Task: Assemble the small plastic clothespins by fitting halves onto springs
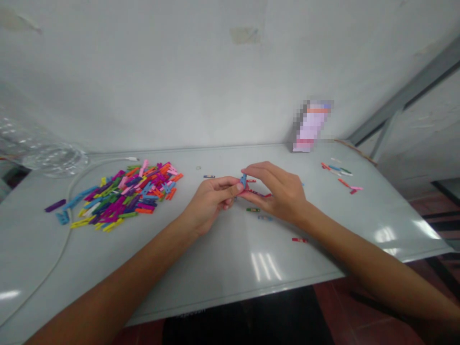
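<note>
Both hands met over the middle of the table (215, 268). The left hand (210, 201) pinched a small blue clip (243, 180) with closed fingers. The right hand (278, 191) curled around red clips (259, 193). A pile of clips (125, 194) lay loose at the left, beside a clear bowl (53, 158).

Illumination is even, diffuse and moderately bright. Streaked glare is recorded on the glossy white table (223, 268) near its front edge, with further bright patches at the right corner and far left edge, indicating overhead sources. Shadows are faint and soft. Barrel distortion is noted: the table edges are bowed. Sharpness is low throughout; the pile of coloured clothespins (124, 194) is rendered soft. A box (312, 125) by the wall is pixelated.
</note>
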Demonstrator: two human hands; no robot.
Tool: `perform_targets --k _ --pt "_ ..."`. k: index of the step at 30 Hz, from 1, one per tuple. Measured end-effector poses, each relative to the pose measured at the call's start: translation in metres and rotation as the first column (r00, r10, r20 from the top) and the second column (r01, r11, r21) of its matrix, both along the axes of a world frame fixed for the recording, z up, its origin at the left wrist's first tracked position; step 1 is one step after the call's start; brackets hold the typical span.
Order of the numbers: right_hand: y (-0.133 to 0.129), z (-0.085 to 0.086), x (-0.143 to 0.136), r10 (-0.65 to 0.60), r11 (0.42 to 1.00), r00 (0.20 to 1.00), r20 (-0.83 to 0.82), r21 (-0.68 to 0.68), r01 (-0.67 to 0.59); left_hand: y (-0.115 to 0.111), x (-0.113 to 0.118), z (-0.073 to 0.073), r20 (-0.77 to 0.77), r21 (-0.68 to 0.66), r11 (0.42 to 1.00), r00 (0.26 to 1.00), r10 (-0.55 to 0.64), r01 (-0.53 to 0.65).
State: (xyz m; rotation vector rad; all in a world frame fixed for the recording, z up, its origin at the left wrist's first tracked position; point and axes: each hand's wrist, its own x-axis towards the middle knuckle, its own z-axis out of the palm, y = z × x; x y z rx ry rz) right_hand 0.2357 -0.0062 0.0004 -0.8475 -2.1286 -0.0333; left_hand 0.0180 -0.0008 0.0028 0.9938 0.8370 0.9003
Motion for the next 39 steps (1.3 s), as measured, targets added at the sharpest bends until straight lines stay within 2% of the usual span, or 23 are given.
perform_targets --k 3,6,15,18,23,28,39 --pt "-0.001 0.001 0.002 -0.020 0.993 0.998 0.059 0.119 0.013 -0.002 0.001 -0.001 0.015 -0.010 1.000 1.000 0.001 0.000" --pt "-0.001 0.002 0.007 -0.029 0.989 0.993 0.112 0.144 0.012 -0.004 0.002 0.000 0.030 -0.009 1.000 1.000 -0.004 0.004" --pt "-0.006 0.004 0.015 0.048 0.999 0.995 0.082 0.010 -0.049 -0.009 0.005 0.000 0.124 0.021 1.000 0.992 -0.016 0.014" --pt "-0.008 0.007 0.014 0.059 0.998 0.996 0.060 0.002 -0.059 -0.011 0.006 0.000 0.138 0.019 1.000 0.990 0.011 -0.013" --pt "-0.007 0.009 0.007 0.024 0.999 1.000 -0.014 -0.029 -0.025 -0.009 0.005 0.002 0.114 0.016 1.000 0.993 0.022 -0.024" --pt "0.001 0.005 0.002 0.105 0.992 0.986 -0.134 -0.056 -0.113 -0.005 0.003 0.001 0.105 -0.007 1.000 0.994 0.000 0.001" --pt "-0.002 0.005 -0.002 0.103 0.985 0.980 -0.169 -0.123 -0.125 -0.010 0.005 0.001 0.129 0.002 1.000 0.992 0.012 -0.012"
